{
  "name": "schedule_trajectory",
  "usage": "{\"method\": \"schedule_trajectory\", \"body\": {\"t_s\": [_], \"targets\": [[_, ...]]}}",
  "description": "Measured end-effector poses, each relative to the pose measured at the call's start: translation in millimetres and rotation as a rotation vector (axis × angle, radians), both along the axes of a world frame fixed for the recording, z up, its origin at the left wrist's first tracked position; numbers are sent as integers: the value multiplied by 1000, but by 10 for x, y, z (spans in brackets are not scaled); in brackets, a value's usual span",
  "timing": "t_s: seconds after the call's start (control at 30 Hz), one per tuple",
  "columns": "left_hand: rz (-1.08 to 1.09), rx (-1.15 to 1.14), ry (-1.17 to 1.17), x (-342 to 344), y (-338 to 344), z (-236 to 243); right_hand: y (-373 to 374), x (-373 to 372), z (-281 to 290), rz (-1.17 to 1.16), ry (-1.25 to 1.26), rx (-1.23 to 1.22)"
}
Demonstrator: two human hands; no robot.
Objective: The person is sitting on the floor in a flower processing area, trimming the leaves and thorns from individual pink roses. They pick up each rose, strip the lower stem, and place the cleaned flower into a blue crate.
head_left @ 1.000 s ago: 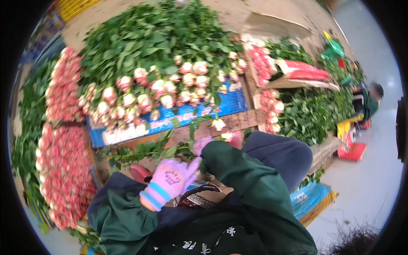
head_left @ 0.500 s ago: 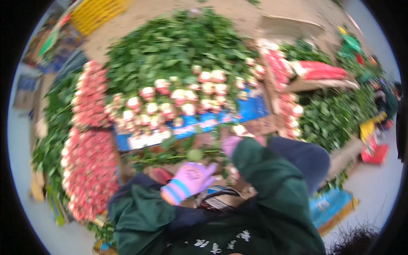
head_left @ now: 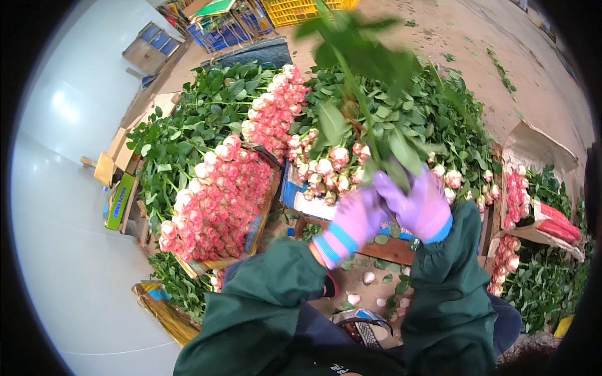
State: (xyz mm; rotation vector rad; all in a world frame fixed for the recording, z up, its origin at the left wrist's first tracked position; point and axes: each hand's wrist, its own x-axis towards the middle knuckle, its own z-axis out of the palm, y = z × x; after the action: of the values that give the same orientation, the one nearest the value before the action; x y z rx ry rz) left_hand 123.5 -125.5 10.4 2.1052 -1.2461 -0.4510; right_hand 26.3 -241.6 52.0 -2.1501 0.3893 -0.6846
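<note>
Both my hands wear lilac knit gloves with blue stripes at the cuffs and meet in front of me. My left hand [head_left: 357,219] and my right hand [head_left: 421,205] are closed on the low end of a leafy rose stem [head_left: 360,94]. The stem's upper part points away from me, its leaves blurred; no bloom shows on it, and my fingers partly hide the gripped end. Just beyond lies a heap of cut pink-and-white roses [head_left: 324,168], blooms toward me and foliage behind, on a blue-and-white printed cardboard sheet [head_left: 295,194].
To the left, pink roses [head_left: 226,200] stand tightly packed in a cardboard box, with another row [head_left: 279,109] behind. More roses [head_left: 517,197] and a pink wrapped bundle [head_left: 555,225] lie at the right. A yellow crate [head_left: 291,11] stands far off. Loose petals [head_left: 369,277] dot the floor.
My view has swung left. My hands, apart and low before, are now raised together over the roses, with a leafy rose stem in them.
</note>
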Motion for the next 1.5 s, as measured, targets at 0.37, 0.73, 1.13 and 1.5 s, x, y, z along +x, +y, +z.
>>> {"method": "schedule_trajectory", "body": {"t_s": [0.37, 0.73, 1.13, 1.5], "targets": [[773, -138, 269, 3516, 326, 471, -330, -251, -486, -107, 49, 359], [790, 701, -714, 3748, 187, 43, -566, -1682, -2502, -533, -37, 806], [-52, 121, -416, 580, 9, 746, -875, -1846, -3505, -910, 590, 719], [-332, 220, -175, -404, 100, 80, -1071, -1679, -1225, -353, 313, 962]]}}
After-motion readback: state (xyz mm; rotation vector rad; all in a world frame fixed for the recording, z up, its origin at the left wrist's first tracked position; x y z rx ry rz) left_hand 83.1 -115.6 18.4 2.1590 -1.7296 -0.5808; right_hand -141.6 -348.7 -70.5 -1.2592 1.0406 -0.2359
